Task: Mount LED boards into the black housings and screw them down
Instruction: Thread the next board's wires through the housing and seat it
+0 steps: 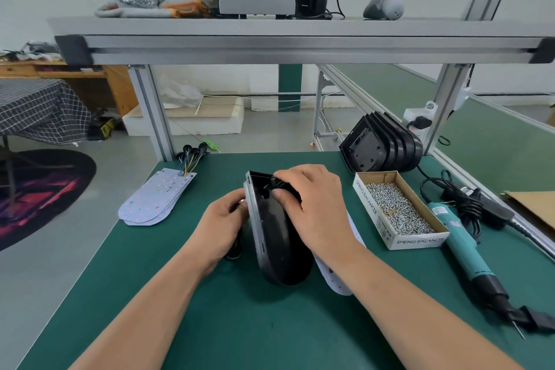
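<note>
1. Black rounded plastic housing stands on edge at the centre of the green mat; left hand grips its 9 o'clock rim; right hand curls over its top.
2. White oblong LED board lies at 4 o'clock, beneath the right forearm.
3. Risk: housing may tip; forearm may scrape board.

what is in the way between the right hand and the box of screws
Nothing visible. The right hand grips the black housing, and only green mat shows between it and the open screw box. One LED board lies flat under the wrist.
</note>
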Motion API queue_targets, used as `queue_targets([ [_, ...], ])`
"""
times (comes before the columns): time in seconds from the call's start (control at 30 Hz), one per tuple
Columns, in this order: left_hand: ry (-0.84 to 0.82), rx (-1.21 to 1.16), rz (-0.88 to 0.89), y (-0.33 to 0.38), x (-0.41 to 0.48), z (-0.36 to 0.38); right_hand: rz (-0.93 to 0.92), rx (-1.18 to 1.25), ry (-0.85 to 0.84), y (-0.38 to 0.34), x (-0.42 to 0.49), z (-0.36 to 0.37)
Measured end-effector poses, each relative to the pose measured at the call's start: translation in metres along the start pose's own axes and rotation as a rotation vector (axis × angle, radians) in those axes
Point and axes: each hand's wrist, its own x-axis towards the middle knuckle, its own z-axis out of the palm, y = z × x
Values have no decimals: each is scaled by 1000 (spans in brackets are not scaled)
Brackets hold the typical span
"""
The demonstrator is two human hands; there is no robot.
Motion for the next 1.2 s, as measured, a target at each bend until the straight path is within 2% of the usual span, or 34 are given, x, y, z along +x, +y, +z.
queue_targets([
  [0.07, 7, -10, -8, 0, 0, 0, -64, -34, -11, -1, 1, -2],
  [0.2, -5, -33, -23, 3, -1, 0, -143, -71, -135, -5, 8, -10],
  [0.37, -18, -66, -33, 7, -2, -2, 17, 200, -199, -5, 6, -5],
  [0.47, -52, -106, -19, 6, -4, -2, 89, 225, -230, -3, 6, -2],
  [0.57, -61, -124, -23, 4, -3, -4, 69, 183, -271, -2, 8, 0],
  [0.73, -75, -124, -6, -3, 0, -8, 21, 103, -284, 3, 6, 2],
  [0.83, -55, -135, 11, -6, 2, -8, -31, 55, -235, 2, 6, 4],
  [0.97, -36, -153, -2, -8, 3, -6, -27, 179, -242, 1, 5, 1],
  [1.07, -60, -201, -14, -8, 2, -3, 57, 286, -252, 2, 5, -1],
  [1.2, -102, -216, -25, -10, 2, -2, 87, 289, -226, -1, 6, 1],
])
